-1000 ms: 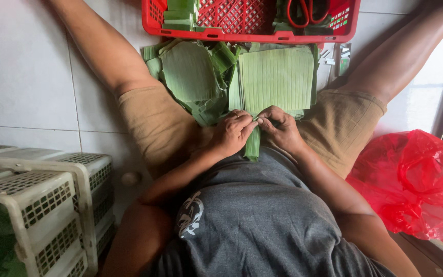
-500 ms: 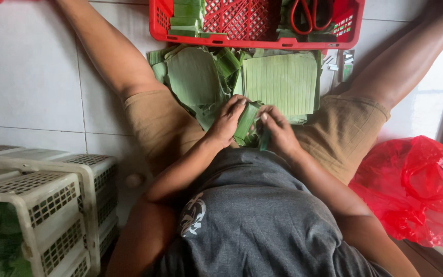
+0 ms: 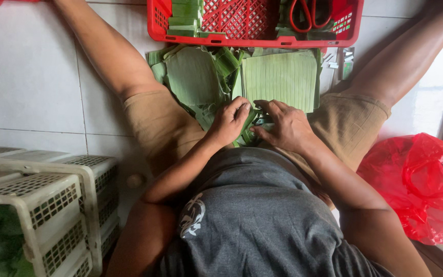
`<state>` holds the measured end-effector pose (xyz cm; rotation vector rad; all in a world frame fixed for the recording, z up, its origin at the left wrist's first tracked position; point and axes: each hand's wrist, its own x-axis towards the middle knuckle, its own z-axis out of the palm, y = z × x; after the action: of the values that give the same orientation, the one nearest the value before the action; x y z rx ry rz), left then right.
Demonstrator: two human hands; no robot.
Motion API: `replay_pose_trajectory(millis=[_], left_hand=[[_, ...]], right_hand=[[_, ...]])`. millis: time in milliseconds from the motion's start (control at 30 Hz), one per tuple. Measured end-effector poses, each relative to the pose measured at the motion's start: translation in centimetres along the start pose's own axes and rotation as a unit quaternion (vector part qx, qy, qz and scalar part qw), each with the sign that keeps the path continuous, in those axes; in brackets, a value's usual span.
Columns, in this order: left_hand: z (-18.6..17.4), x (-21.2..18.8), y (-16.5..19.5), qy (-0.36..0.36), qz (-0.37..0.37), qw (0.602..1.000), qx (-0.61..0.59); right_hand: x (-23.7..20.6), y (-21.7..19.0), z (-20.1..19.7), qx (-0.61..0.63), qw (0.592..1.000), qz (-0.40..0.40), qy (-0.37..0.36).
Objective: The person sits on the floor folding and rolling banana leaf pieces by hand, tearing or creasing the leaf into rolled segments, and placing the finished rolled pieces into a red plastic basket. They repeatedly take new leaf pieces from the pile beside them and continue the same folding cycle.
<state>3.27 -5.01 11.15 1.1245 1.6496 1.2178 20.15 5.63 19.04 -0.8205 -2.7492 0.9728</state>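
I sit on a white tiled floor with my legs spread. My left hand [image 3: 229, 122] and my right hand [image 3: 284, 125] meet in my lap, both closed on a small folded green leaf piece [image 3: 248, 132] between them. Just beyond my hands lies a stack of cut green banana leaf sheets [image 3: 280, 77], with looser torn leaves [image 3: 193, 77] to its left. Most of the folded piece is hidden under my fingers.
A red plastic basket [image 3: 255, 38] stands beyond the leaves, holding folded green leaf strips [image 3: 184, 15] and red-handled scissors [image 3: 309, 15]. White slotted crates [image 3: 37, 205] with green leaves inside stand at my left. A red plastic bag [image 3: 421, 190] lies at my right.
My view has tilted down a little, so the basket and leaves sit lower in the picture. Both hands stay together in my lap, fingers shifting on the folded leaf piece.
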Motion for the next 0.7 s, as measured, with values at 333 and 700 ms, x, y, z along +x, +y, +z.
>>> replay_pose_trajectory(millis=[333, 700], left_hand=[[-0.5, -0.1, 3.2, 0.032, 0.109, 0.990, 0.083], [0.5, -0.7, -1.3, -0.014, 0.016, 0.993, 0.118]], right_hand=[[-0.4, 1.4, 2.1, -0.077, 0.995, -0.049, 0.039], [-0.1, 3.6, 5.0, -0.106, 0.992, -0.061, -0.002]])
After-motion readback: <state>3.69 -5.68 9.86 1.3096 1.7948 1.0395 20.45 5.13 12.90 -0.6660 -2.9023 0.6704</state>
